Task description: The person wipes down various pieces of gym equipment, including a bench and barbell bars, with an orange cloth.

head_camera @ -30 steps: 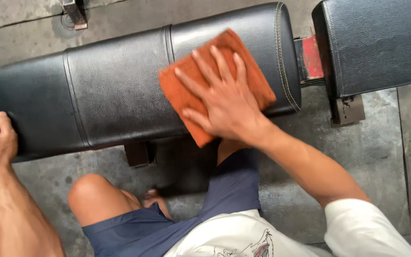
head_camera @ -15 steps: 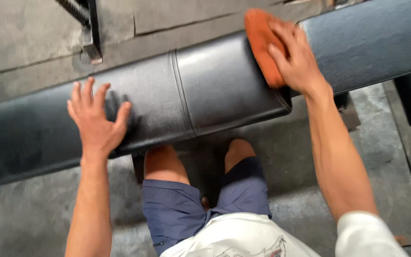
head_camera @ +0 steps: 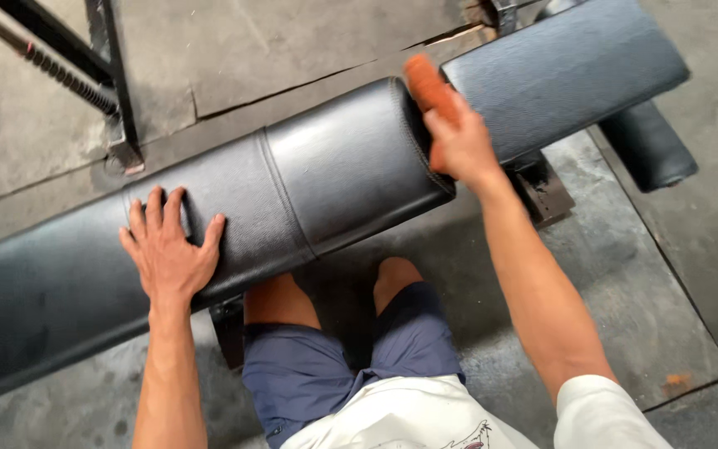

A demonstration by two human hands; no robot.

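A long black padded bench [head_camera: 326,166] runs from lower left to upper middle. My right hand [head_camera: 461,143] grips an orange cloth [head_camera: 428,86] and presses it into the gap at the bench pad's right end, next to a second black pad [head_camera: 567,71]. My left hand [head_camera: 168,254] lies flat on the bench top further left, fingers spread, holding nothing. My knees in blue shorts are under the bench's near edge.
The floor is grey concrete with cracks. A black metal frame with a threaded bar [head_camera: 68,79] stands at the upper left. A smaller black roller pad [head_camera: 650,150] lies at the right. A rusty metal bracket [head_camera: 546,187] sits under the gap between pads.
My right hand has carried the cloth from the pad's top to its right end and into the gap. My left hand came from the bench's left end onto its top. The view shifted.
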